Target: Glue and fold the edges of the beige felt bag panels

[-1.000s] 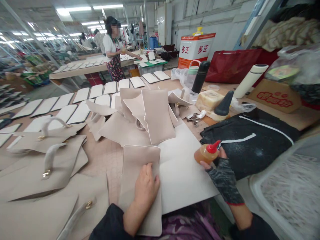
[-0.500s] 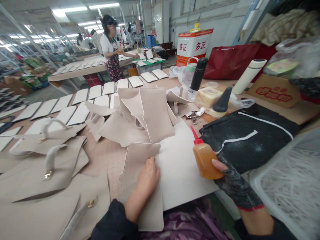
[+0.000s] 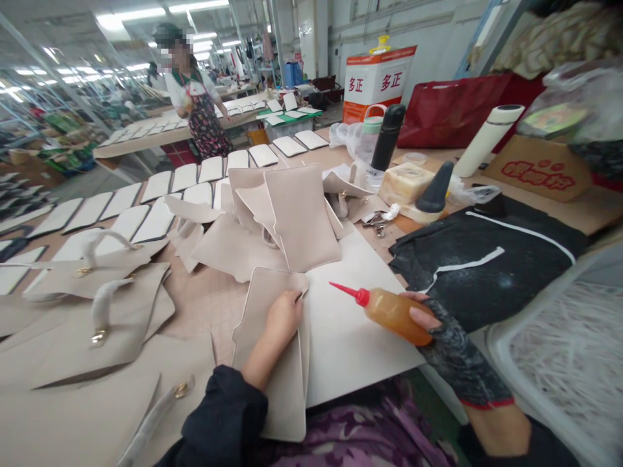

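My left hand [image 3: 282, 319] grips the upper right edge of a beige leather panel [image 3: 265, 337] and lifts its top layer near the front of the table. In my right hand [image 3: 440, 331], which wears a dark fingerless glove, is an amber glue bottle [image 3: 392, 312]. The bottle lies almost level, its red nozzle [image 3: 344, 290] pointing left toward the panel's lifted edge, a short way off it. Both are above a white board [image 3: 350, 324] on the table.
A heap of beige bag panels [image 3: 287, 217] lies behind the board, and flaps with handles [image 3: 102, 311] lie at left. White-lined pieces [image 3: 146, 201] are in rows beyond. A black cloth [image 3: 487, 259], flasks [image 3: 387, 146] and a white can [image 3: 377, 81] are at right. A person [image 3: 197, 104] stands far back.
My right hand has tipped the glue bottle from upright to nearly level, nozzle toward the panel. My left hand slid up to the panel's top edge and lifted it.
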The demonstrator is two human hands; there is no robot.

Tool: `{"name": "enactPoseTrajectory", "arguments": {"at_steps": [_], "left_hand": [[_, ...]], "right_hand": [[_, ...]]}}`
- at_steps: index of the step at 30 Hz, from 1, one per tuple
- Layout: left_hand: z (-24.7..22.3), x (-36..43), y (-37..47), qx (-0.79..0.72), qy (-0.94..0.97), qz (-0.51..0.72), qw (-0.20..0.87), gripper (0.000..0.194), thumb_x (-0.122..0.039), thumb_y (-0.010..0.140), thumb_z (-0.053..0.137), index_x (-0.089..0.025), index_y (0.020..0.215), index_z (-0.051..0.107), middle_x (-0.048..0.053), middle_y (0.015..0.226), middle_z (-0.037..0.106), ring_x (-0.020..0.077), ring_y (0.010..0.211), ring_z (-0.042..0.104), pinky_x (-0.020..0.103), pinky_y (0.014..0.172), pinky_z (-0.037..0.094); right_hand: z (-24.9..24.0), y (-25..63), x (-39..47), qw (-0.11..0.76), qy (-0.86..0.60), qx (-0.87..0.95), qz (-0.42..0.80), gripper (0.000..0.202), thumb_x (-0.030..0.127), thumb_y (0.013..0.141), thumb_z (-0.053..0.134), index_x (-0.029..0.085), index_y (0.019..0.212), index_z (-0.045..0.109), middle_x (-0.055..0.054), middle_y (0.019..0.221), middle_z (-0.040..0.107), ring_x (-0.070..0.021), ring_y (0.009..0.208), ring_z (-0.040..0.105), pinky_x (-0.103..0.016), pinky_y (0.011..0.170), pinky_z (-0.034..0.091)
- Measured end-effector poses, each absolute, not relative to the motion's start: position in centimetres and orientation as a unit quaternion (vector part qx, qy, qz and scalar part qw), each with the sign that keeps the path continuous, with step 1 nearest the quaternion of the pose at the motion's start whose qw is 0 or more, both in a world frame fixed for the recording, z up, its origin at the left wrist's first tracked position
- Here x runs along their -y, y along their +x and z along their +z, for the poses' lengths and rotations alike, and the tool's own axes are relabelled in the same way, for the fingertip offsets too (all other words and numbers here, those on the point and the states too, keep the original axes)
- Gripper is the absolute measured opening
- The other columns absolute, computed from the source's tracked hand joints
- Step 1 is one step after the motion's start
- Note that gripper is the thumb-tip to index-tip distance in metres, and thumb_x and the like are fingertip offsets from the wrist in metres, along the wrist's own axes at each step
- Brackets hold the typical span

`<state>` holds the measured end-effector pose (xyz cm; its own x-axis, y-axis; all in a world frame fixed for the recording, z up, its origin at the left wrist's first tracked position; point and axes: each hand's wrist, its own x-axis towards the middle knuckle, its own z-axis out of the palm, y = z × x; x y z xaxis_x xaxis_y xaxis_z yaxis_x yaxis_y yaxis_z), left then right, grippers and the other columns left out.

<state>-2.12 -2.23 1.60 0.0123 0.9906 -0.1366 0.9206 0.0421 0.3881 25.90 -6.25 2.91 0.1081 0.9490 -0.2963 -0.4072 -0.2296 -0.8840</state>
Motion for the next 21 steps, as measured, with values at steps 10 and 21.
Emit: {"name": "enactPoseTrajectory", "arguments": {"at_steps": [10, 21], "left_hand": [[0.5, 2.2, -1.8, -0.703, 0.653, 0.179, 0.217, 0.026, -0.021, 0.087, 0.046, -0.018, 0.101, 0.068, 0.007, 0.100, 0.069, 0.0206, 0.093, 0.063, 0.028, 0.080, 0.046], [0.4, 2.0, -1.5, -0.716, 0.620, 0.214, 0.239, 0.021, -0.018, 0.083, 0.050, -0.016, 0.091, 0.070, 0.007, 0.094, 0.070, 0.0196, 0.088, 0.064, 0.028, 0.078, 0.046]], "right_hand": [[1.2, 22.5, 4.1, 0.480, -0.573, 0.586, 0.312, 0.037, 0.047, 0.079, 0.060, 0.020, 0.104, 0.055, -0.009, 0.103, 0.059, -0.0244, 0.094, 0.057, -0.043, 0.086, 0.048], [3.2, 21.2, 2.4, 0.468, -0.563, 0.653, 0.195, 0.034, 0.048, 0.081, 0.056, 0.020, 0.099, 0.057, -0.008, 0.094, 0.060, -0.0247, 0.089, 0.057, -0.042, 0.083, 0.047]]}}
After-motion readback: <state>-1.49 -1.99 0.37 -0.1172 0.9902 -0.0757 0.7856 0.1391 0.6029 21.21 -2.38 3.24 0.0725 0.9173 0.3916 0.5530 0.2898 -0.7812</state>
